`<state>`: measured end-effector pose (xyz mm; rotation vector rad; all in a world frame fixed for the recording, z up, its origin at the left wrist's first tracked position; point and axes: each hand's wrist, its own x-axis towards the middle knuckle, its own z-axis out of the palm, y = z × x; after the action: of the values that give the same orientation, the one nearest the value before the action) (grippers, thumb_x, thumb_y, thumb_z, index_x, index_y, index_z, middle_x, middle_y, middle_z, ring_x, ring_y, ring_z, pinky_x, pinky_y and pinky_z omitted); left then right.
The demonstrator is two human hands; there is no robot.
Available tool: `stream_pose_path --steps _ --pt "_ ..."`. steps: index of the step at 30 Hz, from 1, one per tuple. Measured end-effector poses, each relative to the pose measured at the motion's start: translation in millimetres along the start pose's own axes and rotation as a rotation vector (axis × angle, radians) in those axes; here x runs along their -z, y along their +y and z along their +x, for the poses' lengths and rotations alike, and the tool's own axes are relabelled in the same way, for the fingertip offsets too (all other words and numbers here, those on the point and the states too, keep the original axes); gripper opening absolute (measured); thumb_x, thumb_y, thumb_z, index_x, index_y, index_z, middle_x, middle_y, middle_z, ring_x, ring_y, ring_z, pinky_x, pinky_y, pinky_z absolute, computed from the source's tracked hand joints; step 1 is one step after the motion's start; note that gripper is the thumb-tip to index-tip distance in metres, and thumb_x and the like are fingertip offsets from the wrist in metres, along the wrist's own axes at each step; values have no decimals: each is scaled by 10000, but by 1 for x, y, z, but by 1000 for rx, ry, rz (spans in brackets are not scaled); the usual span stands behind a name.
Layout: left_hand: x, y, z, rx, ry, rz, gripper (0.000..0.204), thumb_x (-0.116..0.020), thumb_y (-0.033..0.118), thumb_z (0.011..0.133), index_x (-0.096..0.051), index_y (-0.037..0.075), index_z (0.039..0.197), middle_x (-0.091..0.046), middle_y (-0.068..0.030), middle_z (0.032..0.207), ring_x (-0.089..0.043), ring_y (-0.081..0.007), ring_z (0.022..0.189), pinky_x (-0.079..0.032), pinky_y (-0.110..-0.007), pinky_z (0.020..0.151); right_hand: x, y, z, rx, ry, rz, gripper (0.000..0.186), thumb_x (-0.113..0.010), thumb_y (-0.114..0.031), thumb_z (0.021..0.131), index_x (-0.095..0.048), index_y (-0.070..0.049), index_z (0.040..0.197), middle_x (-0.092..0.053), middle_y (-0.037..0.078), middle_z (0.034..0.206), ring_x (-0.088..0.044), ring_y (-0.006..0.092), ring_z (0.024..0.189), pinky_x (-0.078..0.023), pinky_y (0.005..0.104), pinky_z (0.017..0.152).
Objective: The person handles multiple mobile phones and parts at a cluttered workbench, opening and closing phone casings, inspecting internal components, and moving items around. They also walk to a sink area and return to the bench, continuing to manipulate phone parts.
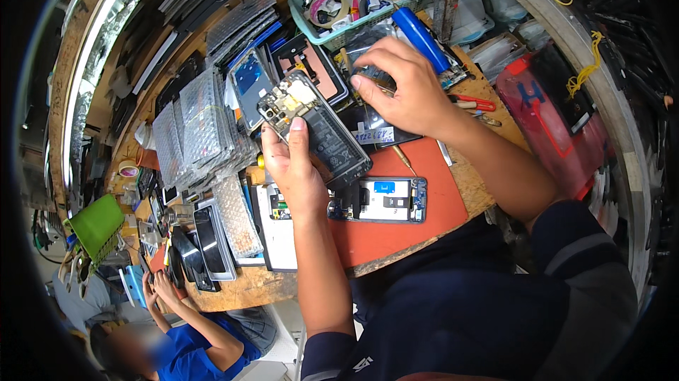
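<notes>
My left hand (291, 169) is closed round the edge of an opened smartphone (318, 133), thumb on its face. The phone is tilted, its black battery and the circuit board with camera parts at its upper end exposed. My right hand (403, 88) hovers beyond it to the right, fingers curved and thumb apart, with nothing visible between them. Below the held phone, a second opened phone (389, 199) lies on an orange-red mat (431, 169). A screwdriver (404, 159) rests on the mat's far part, near a black panel with a handwritten label (382, 132).
Stacked bubble-wrap packets (201, 116) stand at left. A mint-green basket (304, 24) holds tape rolls at the back. A blue cylinder (421, 40) lies beyond my right hand, a red plastic pouch (537, 119) at far right. Another person (198, 346) works at lower left.
</notes>
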<state>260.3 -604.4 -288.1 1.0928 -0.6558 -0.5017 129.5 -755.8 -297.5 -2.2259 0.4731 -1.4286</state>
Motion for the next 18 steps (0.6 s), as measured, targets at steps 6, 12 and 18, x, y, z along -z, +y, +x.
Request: stream_pose_path --steps 6,12,18 --pt "-9 -2 -10 19 -119 103 295 -584 57 1017 -535 0 1302 -661 -82 1187 -622 -118 1035 -490 -278 934 2 -21 -4 -606 -463 1092 146 -644 -172 1009 -632 -29 1030 -640 -27 908 -559 36 811 -452 226 705" --pt "-9 -3 -11 0 -141 220 236 -597 49 1014 -559 6 1243 -650 -70 1169 -596 -116 1046 -476 -284 951 0 -17 -12 -485 -444 902 110 -655 -109 992 -617 -13 1031 -594 -39 886 -531 32 796 -449 225 687" --pt "-4 -7 -10 -34 -109 249 252 -687 90 979 -599 12 1202 -678 -55 1116 -610 -113 1002 -485 -288 929 -9 -25 -17 -282 -271 658 123 -668 -88 943 -648 7 1020 -670 53 806 -625 94 697 -505 265 610"
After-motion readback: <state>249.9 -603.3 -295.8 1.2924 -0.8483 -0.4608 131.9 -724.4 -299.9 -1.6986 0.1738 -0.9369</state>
